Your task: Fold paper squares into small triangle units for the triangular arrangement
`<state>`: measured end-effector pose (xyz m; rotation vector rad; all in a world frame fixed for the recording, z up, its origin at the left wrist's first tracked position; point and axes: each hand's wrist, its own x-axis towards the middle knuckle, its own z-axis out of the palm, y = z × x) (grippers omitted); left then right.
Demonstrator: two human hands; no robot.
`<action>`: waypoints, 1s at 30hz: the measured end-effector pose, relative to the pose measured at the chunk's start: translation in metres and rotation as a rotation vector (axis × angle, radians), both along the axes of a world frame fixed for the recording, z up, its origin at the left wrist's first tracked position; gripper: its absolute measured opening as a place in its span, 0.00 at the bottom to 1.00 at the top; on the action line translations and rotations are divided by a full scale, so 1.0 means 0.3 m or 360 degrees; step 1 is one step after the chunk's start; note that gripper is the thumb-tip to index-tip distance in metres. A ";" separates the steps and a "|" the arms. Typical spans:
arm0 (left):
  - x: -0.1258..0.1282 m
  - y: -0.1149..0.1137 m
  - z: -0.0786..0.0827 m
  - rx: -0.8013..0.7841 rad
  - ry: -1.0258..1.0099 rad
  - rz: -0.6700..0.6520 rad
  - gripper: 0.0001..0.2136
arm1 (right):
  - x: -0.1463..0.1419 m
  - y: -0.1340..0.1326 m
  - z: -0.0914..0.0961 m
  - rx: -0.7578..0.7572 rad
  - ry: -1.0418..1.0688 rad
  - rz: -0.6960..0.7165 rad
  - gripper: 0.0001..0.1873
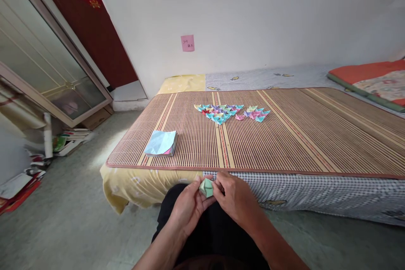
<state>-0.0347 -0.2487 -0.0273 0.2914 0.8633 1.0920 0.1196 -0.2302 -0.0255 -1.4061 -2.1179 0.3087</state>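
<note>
Both my hands meet over my lap at the bed's near edge, pinching a small folded green paper piece (206, 187). My left hand (189, 207) cups it from the left with closed fingers. My right hand (234, 197) grips it from the right, fingertips pressed on the fold. On the striped bamboo mat (300, 135) lie two triangular groups of several folded coloured paper pieces, the larger (219, 112) and the smaller (254, 114). A stack of square coloured paper (161, 143), pale blue on top, sits at the mat's front left.
The mat covers a low bed with a yellow sheet (139, 185) and checked sheet (332, 196). An orange folded quilt (370, 78) lies at the far right. A pink note (187, 43) sticks on the wall. Books and papers (68, 140) clutter the floor beside a glass door at left.
</note>
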 end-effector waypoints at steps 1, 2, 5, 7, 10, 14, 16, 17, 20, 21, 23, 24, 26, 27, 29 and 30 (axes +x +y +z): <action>0.001 0.000 -0.001 0.0007 -0.0005 -0.0004 0.15 | -0.002 -0.002 -0.001 0.0011 0.0003 0.0005 0.13; 0.001 0.000 -0.001 0.0010 -0.0010 -0.0002 0.15 | -0.002 -0.003 0.000 0.0007 0.0022 0.0019 0.13; 0.000 0.000 0.001 -0.0033 -0.0063 0.0018 0.14 | 0.009 -0.008 0.017 -0.0090 0.0169 0.0100 0.14; -0.004 0.002 0.002 -0.0079 -0.0103 0.0042 0.14 | 0.026 -0.009 0.036 -0.0166 0.0315 0.0150 0.15; -0.013 0.008 0.004 -0.0146 -0.0098 0.0012 0.13 | 0.056 -0.007 0.063 -0.0181 0.0504 0.0256 0.08; -0.020 0.013 0.011 -0.0191 -0.0084 0.0059 0.11 | 0.072 -0.006 0.078 -0.0150 0.0511 0.0536 0.18; -0.018 0.012 0.015 -0.0184 -0.0101 0.0097 0.10 | 0.066 -0.007 0.075 -0.0107 0.0458 0.0586 0.20; -0.017 0.011 0.015 -0.0175 -0.0112 0.0095 0.10 | 0.061 -0.008 0.072 -0.0078 0.0424 0.0585 0.20; -0.014 0.007 0.010 -0.0149 -0.0139 0.0053 0.11 | 0.048 -0.009 0.062 0.0010 0.0333 0.0554 0.16; -0.013 0.005 0.007 -0.0138 -0.0146 0.0038 0.12 | 0.044 -0.009 0.059 0.0038 0.0316 0.0545 0.15; -0.013 0.004 0.002 -0.0126 -0.0156 0.0015 0.12 | 0.040 -0.008 0.055 0.0087 0.0293 0.0533 0.13; -0.014 0.005 0.000 -0.0122 -0.0159 0.0010 0.13 | 0.039 -0.007 0.054 0.0104 0.0283 0.0530 0.13; -0.016 0.007 0.000 -0.0122 -0.0152 0.0016 0.13 | 0.038 -0.007 0.053 0.0119 0.0273 0.0537 0.13; -0.017 0.008 0.002 -0.0130 -0.0144 0.0026 0.13 | 0.039 -0.007 0.053 0.0120 0.0278 0.0543 0.14; -0.019 0.012 0.009 -0.0145 -0.0144 0.0053 0.12 | 0.043 -0.008 0.057 0.0109 0.0302 0.0557 0.16; -0.020 0.013 0.014 -0.0149 -0.0153 0.0063 0.11 | 0.045 -0.008 0.061 0.0102 0.0320 0.0563 0.18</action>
